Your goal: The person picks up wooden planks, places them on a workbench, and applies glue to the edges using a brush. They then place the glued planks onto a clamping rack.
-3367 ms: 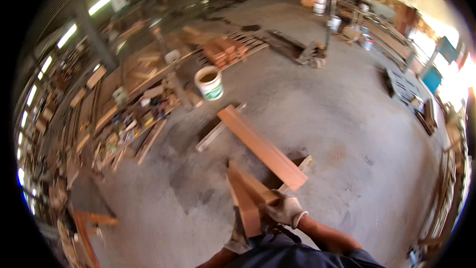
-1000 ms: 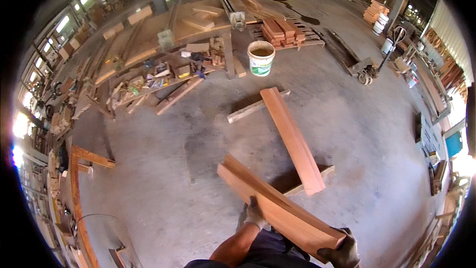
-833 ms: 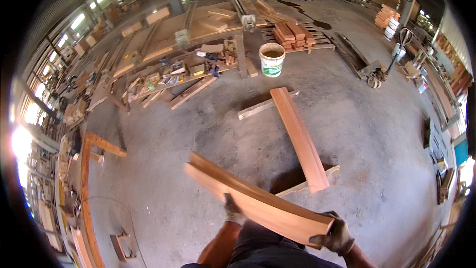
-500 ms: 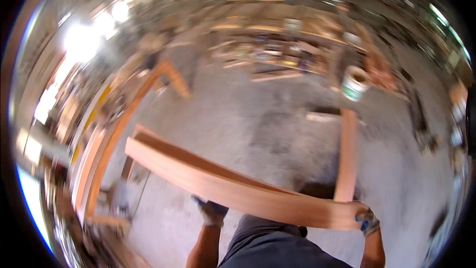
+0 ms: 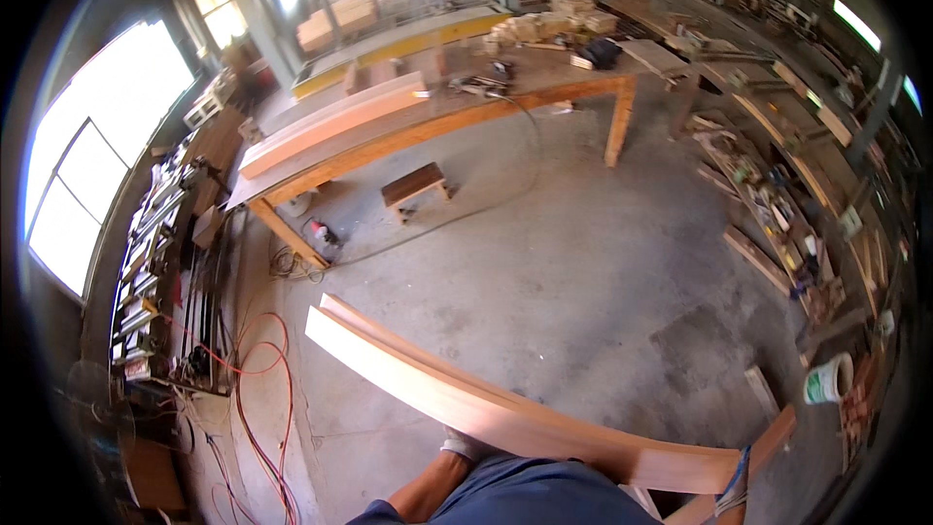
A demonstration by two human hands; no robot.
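I carry a long reddish-brown wooden plank point(image 5: 486, 406) flat across my body, its left end reaching out over the concrete floor. My left hand point(image 5: 465, 445), in a pale glove, grips the plank from below near its middle. My right hand point(image 5: 731, 492), gloved with a blue cuff, holds the plank's right end and is mostly hidden behind the wood. My blue-clad legs show under the plank.
A long wooden workbench point(image 5: 544, 97) stands ahead with a pale board point(image 5: 330, 122) lying on it and a small stool point(image 5: 416, 185) in front. Red cables point(image 5: 258, 399) trail on the floor at left. A white bucket point(image 5: 826, 379), another plank point(image 5: 768, 437) and cluttered shelves point(image 5: 777, 204) are at right.
I have turned left with the plank held in both hands. The bucket and floor plank slid to the right edge, and the workbench came into view ahead.
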